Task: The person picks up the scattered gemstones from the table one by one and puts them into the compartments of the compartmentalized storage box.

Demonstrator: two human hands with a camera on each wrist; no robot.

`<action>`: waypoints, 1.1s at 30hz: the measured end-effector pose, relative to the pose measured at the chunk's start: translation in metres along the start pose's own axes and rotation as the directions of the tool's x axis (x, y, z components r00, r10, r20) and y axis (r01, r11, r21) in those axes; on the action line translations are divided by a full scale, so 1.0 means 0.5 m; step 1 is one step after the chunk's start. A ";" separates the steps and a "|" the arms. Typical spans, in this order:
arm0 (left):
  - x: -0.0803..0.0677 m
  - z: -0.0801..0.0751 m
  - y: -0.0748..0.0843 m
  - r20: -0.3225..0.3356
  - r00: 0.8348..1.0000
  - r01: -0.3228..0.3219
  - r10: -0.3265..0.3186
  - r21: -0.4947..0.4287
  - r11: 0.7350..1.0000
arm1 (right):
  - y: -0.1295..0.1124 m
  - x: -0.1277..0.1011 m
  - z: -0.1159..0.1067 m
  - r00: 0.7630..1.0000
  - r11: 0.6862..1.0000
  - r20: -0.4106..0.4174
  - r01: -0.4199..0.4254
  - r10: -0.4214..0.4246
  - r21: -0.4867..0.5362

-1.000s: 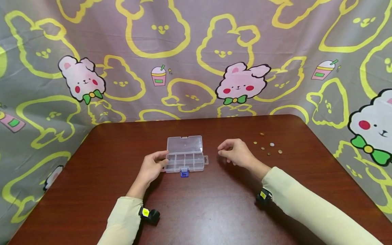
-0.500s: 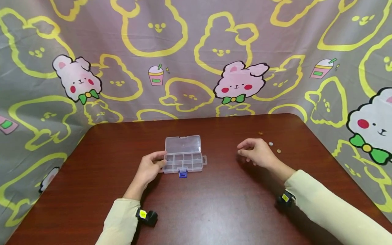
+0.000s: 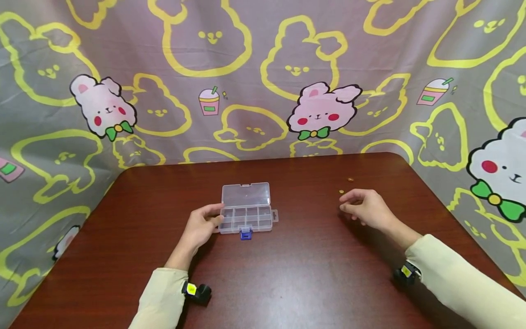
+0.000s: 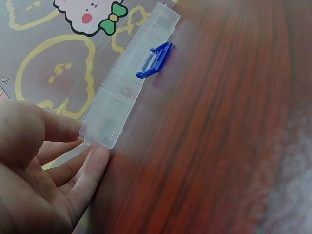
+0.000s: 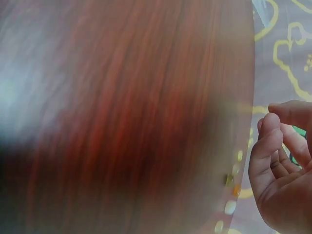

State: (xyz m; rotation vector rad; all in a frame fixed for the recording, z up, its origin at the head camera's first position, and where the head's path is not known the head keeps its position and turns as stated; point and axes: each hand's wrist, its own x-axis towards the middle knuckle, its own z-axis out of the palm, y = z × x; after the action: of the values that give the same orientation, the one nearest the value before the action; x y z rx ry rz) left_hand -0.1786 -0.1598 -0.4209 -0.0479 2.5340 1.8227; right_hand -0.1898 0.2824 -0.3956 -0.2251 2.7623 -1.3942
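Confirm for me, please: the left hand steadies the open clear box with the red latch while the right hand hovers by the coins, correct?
Not quite: the latch is blue, not red, as the left wrist view shows. The rest holds: the left hand steadies the open clear box, and the right hand hovers by the coins.

Table (image 3: 287, 274) with box (image 3: 246, 213), coins (image 3: 345, 185)

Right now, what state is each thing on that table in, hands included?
Clear compartment box: lid open, compartments look empty.
Blue latch: undone, at the box's near edge.
Left hand: fingers touching the box's left end.
Right hand: loosely curled over the coins, holding nothing visible.
Coins: loose on the table.
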 end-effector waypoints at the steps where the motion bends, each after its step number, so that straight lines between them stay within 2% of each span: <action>1: 0.000 0.000 -0.001 0.001 1.000 -0.003 0.003 0.001 1.000 | 0.003 -0.002 -0.004 1.000 1.000 -0.001 -0.001 0.001 -0.002; 16: -0.004 -0.001 0.004 0.001 1.000 -0.011 0.011 -0.021 1.000 | 0.050 -0.023 -0.051 0.997 0.994 -0.083 -0.005 -0.005 -0.112; 27: 0.001 0.001 0.000 -0.001 1.000 -0.014 0.014 -0.005 1.000 | 0.073 -0.032 -0.066 0.996 0.988 -0.070 -0.064 0.055 -0.137; 33: -0.001 0.002 0.001 -0.007 1.000 -0.009 0.009 0.003 1.000 | 0.075 -0.030 -0.067 0.996 0.990 -0.068 -0.057 0.049 -0.131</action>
State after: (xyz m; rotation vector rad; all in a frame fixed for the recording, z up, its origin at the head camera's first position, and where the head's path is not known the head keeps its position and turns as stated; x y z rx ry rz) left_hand -0.1782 -0.1586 -0.4209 -0.0431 2.5456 1.8244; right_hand -0.1827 0.3334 -0.4060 -0.1113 2.8938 -1.2281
